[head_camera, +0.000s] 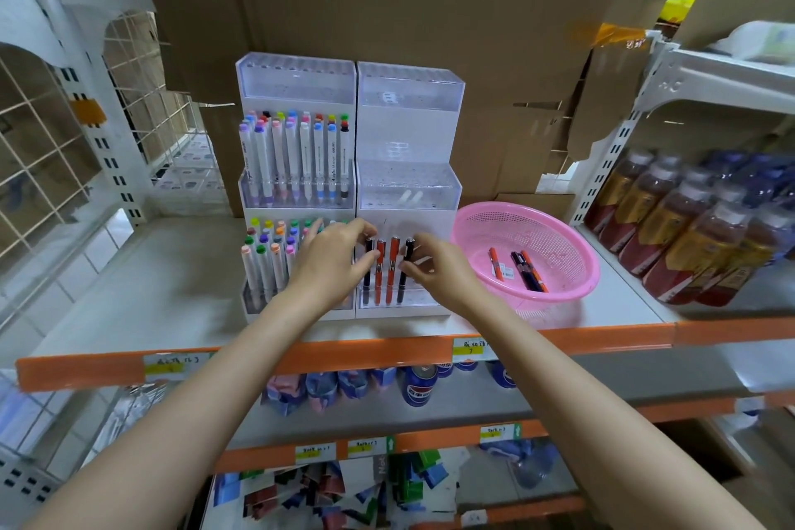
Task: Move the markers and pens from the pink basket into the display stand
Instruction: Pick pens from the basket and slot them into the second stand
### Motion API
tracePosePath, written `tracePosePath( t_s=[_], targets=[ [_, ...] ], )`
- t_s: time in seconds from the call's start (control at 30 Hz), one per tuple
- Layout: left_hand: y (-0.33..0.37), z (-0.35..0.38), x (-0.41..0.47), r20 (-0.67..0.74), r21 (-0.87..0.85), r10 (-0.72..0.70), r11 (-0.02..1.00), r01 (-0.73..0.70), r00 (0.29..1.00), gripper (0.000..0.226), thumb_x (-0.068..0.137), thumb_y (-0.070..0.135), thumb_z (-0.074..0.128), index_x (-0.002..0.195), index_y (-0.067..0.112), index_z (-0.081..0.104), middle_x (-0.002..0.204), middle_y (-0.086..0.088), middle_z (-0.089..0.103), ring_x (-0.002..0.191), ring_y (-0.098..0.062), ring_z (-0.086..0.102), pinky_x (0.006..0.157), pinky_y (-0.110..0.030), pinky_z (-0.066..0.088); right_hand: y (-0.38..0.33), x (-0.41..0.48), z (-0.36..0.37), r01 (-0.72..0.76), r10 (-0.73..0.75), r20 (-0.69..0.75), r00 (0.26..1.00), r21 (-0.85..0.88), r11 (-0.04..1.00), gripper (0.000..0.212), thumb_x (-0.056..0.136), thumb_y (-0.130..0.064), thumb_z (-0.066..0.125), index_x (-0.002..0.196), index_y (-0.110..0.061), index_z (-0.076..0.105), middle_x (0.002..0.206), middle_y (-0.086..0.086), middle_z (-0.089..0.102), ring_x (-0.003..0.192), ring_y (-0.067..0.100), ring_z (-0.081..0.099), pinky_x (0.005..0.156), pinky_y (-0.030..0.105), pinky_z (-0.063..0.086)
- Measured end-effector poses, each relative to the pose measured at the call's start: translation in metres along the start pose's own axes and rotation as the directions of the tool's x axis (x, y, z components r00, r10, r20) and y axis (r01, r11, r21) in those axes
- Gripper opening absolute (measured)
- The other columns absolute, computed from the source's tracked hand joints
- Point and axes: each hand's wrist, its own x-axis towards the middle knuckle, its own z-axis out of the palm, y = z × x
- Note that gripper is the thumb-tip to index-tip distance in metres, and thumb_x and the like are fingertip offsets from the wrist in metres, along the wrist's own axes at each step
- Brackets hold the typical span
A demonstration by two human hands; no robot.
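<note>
Left hand [331, 260] is pinching end black pen [366, 278] in stand [408, 133]; right hand [434, 269] is pinching other black pen [409, 247]; basket [559, 237] sitting right of it.

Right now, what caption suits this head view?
Left hand and right hand pinch pens in the stand; more lie in the basket.

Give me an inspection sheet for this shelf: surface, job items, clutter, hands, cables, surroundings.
Surface: grey metal shelf with orange front strip, carries everything.
Job's things: white-and-clear plastic display stand holds coloured markers and four upright pens; pink plastic mesh basket beside it holds loose orange and dark pens.
Clutter: nothing seen.
Hands: left hand pinches leftmost black pen; right hand pinches rightmost black pen.
Cables: nothing seen.
Surroundings: brown cardboard behind, bottled drinks right, cans below.
</note>
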Motion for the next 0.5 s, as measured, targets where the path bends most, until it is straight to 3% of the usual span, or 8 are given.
tracePosePath(
  t_s=[0.2,0.4,0.5],
  targets=[
    [0.015,0.000,0.011,0.098,0.049,-0.006,0.999,0.002,0.995,0.038,0.092,0.041,0.057,0.126,0.023,0.056,0.121,0.007,0.064,0.118,-0.013,0.054,0.117,-0.044,0.011,0.000,0.004,0.000,-0.013,0.013,0.016,1.000,0.010,1.000,0.007,0.093,-0.013,0.061,0.095,-0.012,0.054,0.101,0.010,0.068,0.090,0.024,0.066,0.082,0.045,0.055],
    [0.018,0.002,0.016,0.100,0.030,-0.020,0.999,0.017,0.995,0.023,0.092,0.040,0.059,0.107,0.025,0.064,0.110,0.010,0.067,0.110,-0.012,0.058,0.117,-0.045,0.011,0.002,0.004,0.001,-0.010,0.011,0.015,1.000,-0.005,1.000,0.008,0.093,-0.015,0.062,0.098,-0.010,0.058,0.098,0.007,0.068,0.086,0.021,0.066,0.081,0.043,0.056],
    [0.018,0.002,0.016,0.113,0.008,-0.026,1.000,0.026,0.993,0.020,0.093,0.037,0.057,0.107,0.024,0.064,0.109,0.009,0.067,0.108,-0.013,0.059,0.116,-0.046,0.012,0.003,0.003,0.000,-0.008,0.008,0.011,1.000,-0.008,1.000,0.011,0.092,-0.015,0.063,0.100,-0.007,0.059,0.096,0.007,0.068,0.084,0.020,0.065,0.080,0.041,0.055]
  ],
)
